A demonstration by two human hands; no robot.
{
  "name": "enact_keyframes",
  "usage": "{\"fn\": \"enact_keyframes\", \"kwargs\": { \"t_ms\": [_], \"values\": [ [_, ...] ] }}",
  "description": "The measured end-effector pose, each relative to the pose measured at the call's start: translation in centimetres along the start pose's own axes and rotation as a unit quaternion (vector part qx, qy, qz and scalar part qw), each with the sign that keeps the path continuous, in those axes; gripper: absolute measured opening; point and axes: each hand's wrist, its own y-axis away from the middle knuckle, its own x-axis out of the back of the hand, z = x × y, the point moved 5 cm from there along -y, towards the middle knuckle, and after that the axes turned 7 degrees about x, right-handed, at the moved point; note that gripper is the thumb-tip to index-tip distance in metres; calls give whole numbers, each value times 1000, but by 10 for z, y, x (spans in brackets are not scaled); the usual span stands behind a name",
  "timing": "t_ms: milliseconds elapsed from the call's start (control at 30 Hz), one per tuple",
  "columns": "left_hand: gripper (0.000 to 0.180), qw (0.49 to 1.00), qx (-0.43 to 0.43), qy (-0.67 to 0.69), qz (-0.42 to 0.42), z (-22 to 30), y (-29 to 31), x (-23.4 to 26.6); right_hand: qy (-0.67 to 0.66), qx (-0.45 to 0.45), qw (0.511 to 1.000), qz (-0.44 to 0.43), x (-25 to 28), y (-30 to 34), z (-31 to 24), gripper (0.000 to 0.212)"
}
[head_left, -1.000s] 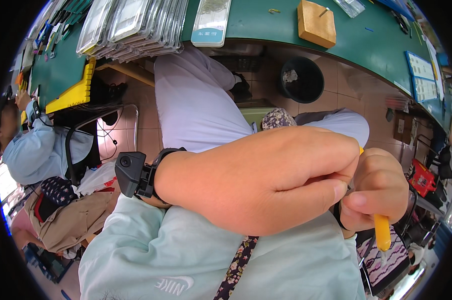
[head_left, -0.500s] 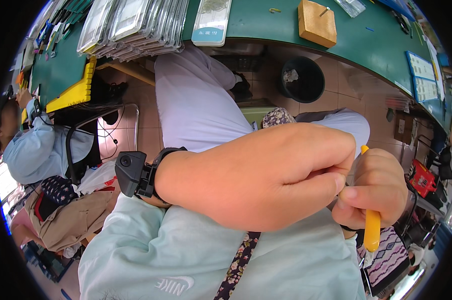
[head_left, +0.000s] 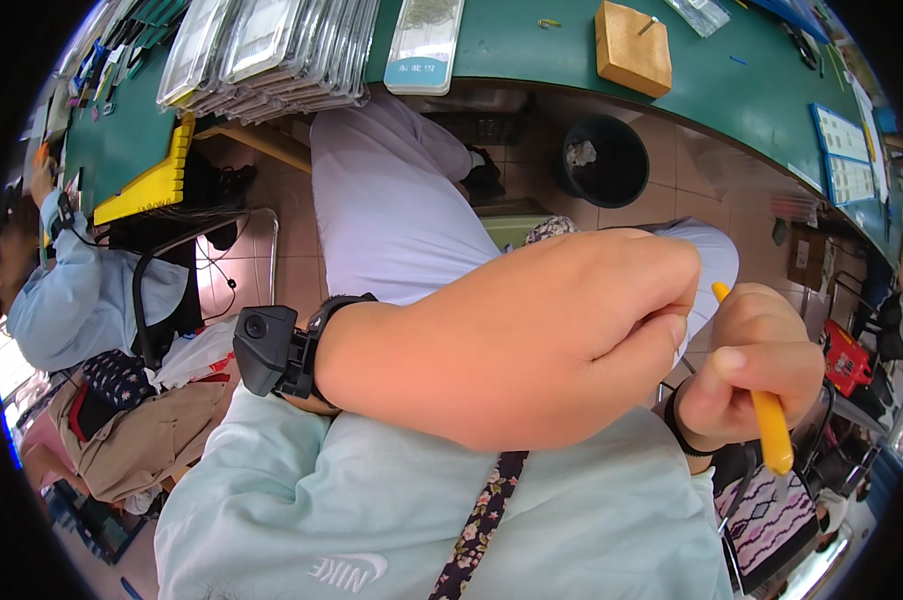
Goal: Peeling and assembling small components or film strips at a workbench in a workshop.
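Left hand [head_left: 531, 340]: curled, thumb against forefinger; I can't tell whether that pinch holds anything.
Right hand [head_left: 756, 355]: closed around a yellow stick [head_left: 771, 435], just right of the other hand.
Stick ends: one above the right fist, one below.
Ahead of both hands: a dark bin [head_left: 638, 165], then a green table [head_left: 511, 40] bearing a wooden block [head_left: 626, 55].

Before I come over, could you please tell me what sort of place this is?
Probably a small handwork workshop: a green worktable, stacked clear plastic cases, and a co-worker at the left.
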Motion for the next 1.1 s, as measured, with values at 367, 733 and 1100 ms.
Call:
{"fn": "enact_keyframes", "kwargs": {
  "t_ms": [367, 733, 1100],
  "values": [
    [6, 998, -50, 19, 37, 3, -5, 4, -60, -148, 977, 144, 3, 14, 11, 28],
    [11, 974, -145, -92, 150, 6, -2, 7, -16, -237, 957, 168, -11, 12, 11, 27],
    [18, 958, -188, -148, 159, 16, -4, 3, -50, -211, 973, 83, 2, 8, 5, 24]
  ]
}}
